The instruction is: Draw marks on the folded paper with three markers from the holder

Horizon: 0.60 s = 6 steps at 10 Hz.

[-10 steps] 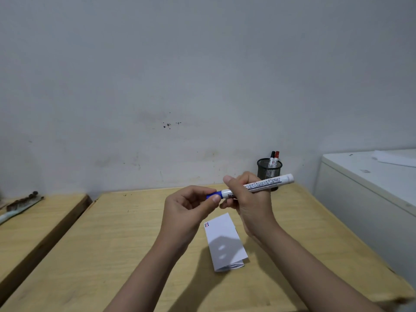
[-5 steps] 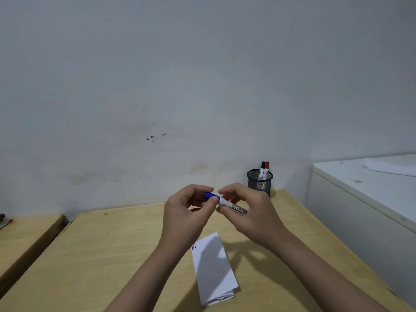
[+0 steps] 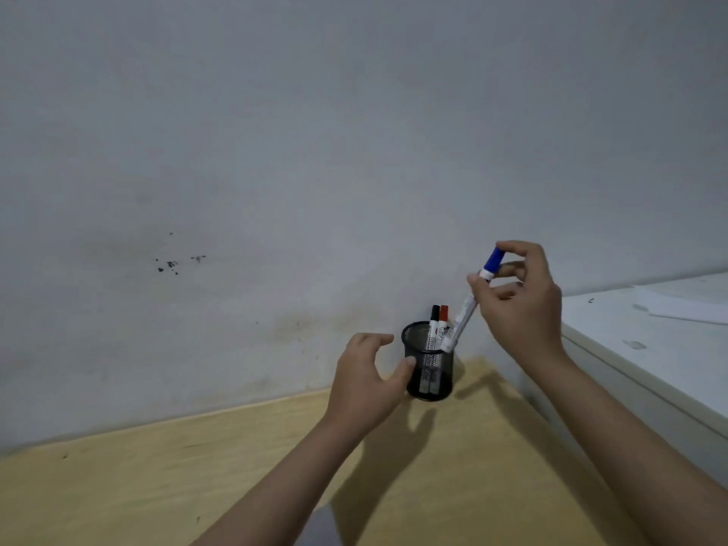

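A black mesh holder [image 3: 438, 382] stands at the table's far right corner by the wall. Inside it stand a black-capped marker [image 3: 434, 318] and a red-capped marker [image 3: 444, 314]. My right hand [image 3: 520, 305] pinches the blue-capped marker [image 3: 468, 305] near its cap, tilted, with its lower end at the holder's rim. My left hand [image 3: 364, 382] is open beside the holder, thumb touching its left wall. The folded paper is out of view.
The wooden table [image 3: 157, 478] meets a grey wall [image 3: 315, 151]. A white cabinet [image 3: 646, 348] stands to the right, higher than the table, with a paper sheet [image 3: 681, 305] on top.
The cap went onto the blue marker and my left hand let go. My right hand carried it back to the holder; my left hand moved beside the holder. The view tilted up, losing the paper.
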Motion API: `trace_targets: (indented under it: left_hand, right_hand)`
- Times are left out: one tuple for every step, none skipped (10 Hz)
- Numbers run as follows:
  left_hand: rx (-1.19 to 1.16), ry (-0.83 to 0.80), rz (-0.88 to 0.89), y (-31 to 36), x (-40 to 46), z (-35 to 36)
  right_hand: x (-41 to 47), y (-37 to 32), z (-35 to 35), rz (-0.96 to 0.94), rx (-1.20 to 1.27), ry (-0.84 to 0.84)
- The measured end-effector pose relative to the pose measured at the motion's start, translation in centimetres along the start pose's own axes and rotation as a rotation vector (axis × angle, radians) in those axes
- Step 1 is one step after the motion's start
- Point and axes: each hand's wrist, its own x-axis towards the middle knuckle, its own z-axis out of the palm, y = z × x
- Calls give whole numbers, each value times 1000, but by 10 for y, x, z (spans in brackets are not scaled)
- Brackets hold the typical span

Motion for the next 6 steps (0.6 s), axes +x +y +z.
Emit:
trace_targets:
  left_hand:
    - [27, -45, 14, -12, 29, 28]
    - [30, -84, -15, -22, 47, 50]
    - [36, -111, -25, -30, 56, 61]
    - [8, -118, -49, -33, 59, 66]
    - [-13, -107, -49, -34, 60, 66]
    - [-29, -126, -63, -34, 58, 64]
  right_hand:
    - [25, 24, 21, -39, -75, -7]
    - [35, 50, 42, -34, -205, -161]
    - [31, 75, 56, 9, -315, -320]
    - [21, 94, 65, 60, -374, -378]
    - [12, 108, 69, 75, -403, -383]
    - [2, 110, 70, 85, -408, -362]
